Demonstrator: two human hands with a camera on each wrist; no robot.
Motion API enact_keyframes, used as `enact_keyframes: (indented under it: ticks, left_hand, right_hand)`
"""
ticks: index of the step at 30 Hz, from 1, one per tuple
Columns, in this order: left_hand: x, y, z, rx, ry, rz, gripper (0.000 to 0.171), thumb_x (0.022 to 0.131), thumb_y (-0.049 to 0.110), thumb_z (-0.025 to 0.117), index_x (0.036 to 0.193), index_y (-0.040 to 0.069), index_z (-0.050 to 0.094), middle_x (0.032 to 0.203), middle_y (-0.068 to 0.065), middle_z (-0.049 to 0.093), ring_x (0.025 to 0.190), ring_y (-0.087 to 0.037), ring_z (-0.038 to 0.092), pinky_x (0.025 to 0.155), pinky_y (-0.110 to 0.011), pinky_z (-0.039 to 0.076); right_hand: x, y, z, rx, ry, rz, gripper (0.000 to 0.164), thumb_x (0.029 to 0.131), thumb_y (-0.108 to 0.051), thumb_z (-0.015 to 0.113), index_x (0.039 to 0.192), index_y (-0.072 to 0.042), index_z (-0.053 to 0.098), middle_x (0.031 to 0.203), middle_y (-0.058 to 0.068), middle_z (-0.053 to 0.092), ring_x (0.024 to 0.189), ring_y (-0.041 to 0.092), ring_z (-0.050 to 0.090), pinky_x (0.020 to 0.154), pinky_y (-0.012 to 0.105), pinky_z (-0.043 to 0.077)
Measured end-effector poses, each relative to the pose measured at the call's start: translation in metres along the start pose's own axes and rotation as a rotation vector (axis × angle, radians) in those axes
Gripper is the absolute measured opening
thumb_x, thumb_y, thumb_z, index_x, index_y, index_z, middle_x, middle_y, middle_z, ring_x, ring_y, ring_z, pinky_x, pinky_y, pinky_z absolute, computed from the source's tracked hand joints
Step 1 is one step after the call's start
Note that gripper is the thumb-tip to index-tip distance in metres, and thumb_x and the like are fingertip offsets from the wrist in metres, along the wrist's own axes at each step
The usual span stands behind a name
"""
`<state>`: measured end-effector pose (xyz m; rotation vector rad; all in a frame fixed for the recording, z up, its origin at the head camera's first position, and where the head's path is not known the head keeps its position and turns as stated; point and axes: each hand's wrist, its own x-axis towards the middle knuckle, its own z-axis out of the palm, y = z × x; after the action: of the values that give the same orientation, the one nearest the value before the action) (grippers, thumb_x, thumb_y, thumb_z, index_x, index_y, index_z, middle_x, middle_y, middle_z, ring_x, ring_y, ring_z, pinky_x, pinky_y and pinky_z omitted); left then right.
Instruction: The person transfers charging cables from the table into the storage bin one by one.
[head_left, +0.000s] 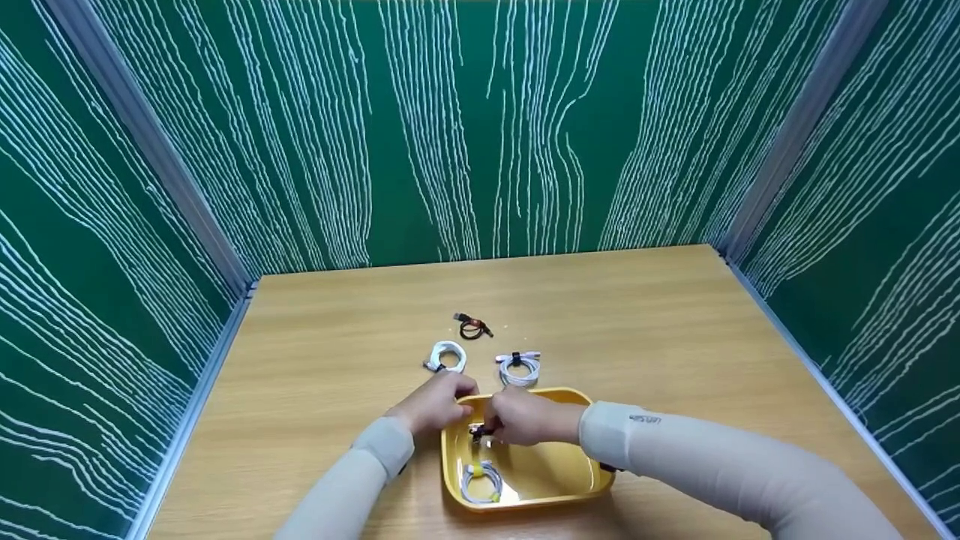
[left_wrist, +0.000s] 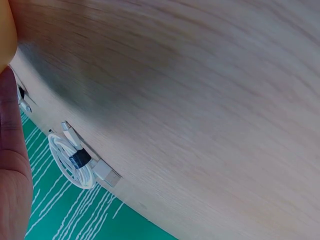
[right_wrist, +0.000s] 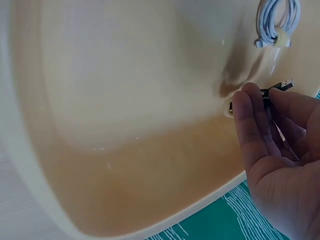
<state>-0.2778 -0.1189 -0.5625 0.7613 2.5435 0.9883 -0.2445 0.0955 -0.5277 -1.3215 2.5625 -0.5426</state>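
Observation:
My right hand (head_left: 521, 416) reaches into the yellow plastic bin (head_left: 540, 502) near its back left corner. Between thumb and fingertips it pinches a black USB cable (right_wrist: 284, 85), whose metal plug sticks out past the thumb; the fingers hide most of the cable. At that same corner, my left hand (head_left: 433, 403) holds the bin's rim, and in the left wrist view a finger lies against the yellow wall. A coiled grey cable (right_wrist: 266, 25) with a yellow strap lies on the bin's floor at the front left.
Behind the bin, a white coiled cable (head_left: 448, 346) lies left and another pale coil with a black strap (head_left: 516, 358) lies right. Farther back is a small black cable (head_left: 475, 322). Green panels (head_left: 480, 150) with white lines enclose the wooden table (head_left: 637, 322).

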Motion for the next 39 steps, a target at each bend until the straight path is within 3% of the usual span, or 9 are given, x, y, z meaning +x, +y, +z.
enact_keyframes:
  ticks: [6, 10, 17, 25, 30, 39]
  left_hand:
    - [0.001, -0.001, -0.001, 0.041, 0.011, 0.040, 0.014, 0.089, -0.001, 0.072, 0.087, 0.012, 0.074, 0.084, 0.008, 0.064, 0.080, -0.007, 0.056, 0.076, -0.026, 0.051]
    - [0.001, 0.000, -0.001, 0.041, 0.011, 0.054, 0.011, 0.089, -0.003, 0.072, 0.091, 0.008, 0.076, 0.085, 0.003, 0.068, 0.079, -0.007, 0.056, 0.075, -0.026, 0.051]
    - [0.001, 0.000, 0.000, 0.036, 0.009, 0.050, 0.011, 0.090, 0.000, 0.074, 0.089, 0.011, 0.074, 0.084, 0.007, 0.065, 0.080, -0.007, 0.056, 0.077, -0.026, 0.051]
    - [0.001, 0.000, -0.001, 0.020, 0.005, 0.022, 0.013, 0.090, 0.001, 0.074, 0.089, 0.014, 0.074, 0.084, 0.010, 0.064, 0.082, -0.008, 0.057, 0.080, -0.028, 0.052]
    - [0.001, 0.000, -0.001, 0.007, 0.005, 0.021, 0.014, 0.089, -0.001, 0.073, 0.088, 0.013, 0.074, 0.083, 0.010, 0.064, 0.083, -0.008, 0.058, 0.079, -0.027, 0.052]
    - [0.002, -0.001, -0.001, 0.029, 0.011, 0.050, 0.011, 0.087, -0.003, 0.071, 0.091, 0.007, 0.076, 0.081, 0.011, 0.061, 0.082, -0.006, 0.055, 0.077, -0.024, 0.049]
  right_hand:
    - [0.003, 0.003, 0.006, -0.001, 0.011, -0.016, 0.011, 0.077, 0.004, 0.078, 0.080, -0.006, 0.082, 0.073, 0.000, 0.078, 0.061, -0.001, 0.053, 0.058, 0.010, 0.041]
    - [0.005, 0.004, 0.010, 0.065, -0.018, -0.001, 0.014, 0.078, 0.006, 0.079, 0.084, -0.006, 0.083, 0.078, 0.003, 0.080, 0.063, -0.003, 0.056, 0.060, 0.011, 0.045]
    - [0.008, 0.008, 0.016, 0.184, -0.080, 0.042, 0.016, 0.080, 0.010, 0.078, 0.090, -0.001, 0.083, 0.084, 0.008, 0.082, 0.069, -0.005, 0.056, 0.064, 0.012, 0.049]
    - [0.011, 0.009, 0.014, 0.186, -0.136, 0.052, 0.019, 0.083, 0.007, 0.080, 0.099, -0.002, 0.085, 0.094, 0.008, 0.083, 0.078, 0.001, 0.061, 0.073, 0.014, 0.051]
    - [0.007, 0.008, 0.009, 0.183, -0.123, 0.075, 0.018, 0.084, 0.003, 0.081, 0.099, -0.004, 0.084, 0.094, 0.005, 0.082, 0.079, 0.001, 0.059, 0.074, 0.015, 0.050]
    - [0.001, 0.006, -0.005, 0.246, -0.087, 0.053, 0.015, 0.082, 0.006, 0.079, 0.097, 0.003, 0.080, 0.088, 0.011, 0.081, 0.077, 0.009, 0.064, 0.070, 0.015, 0.049]
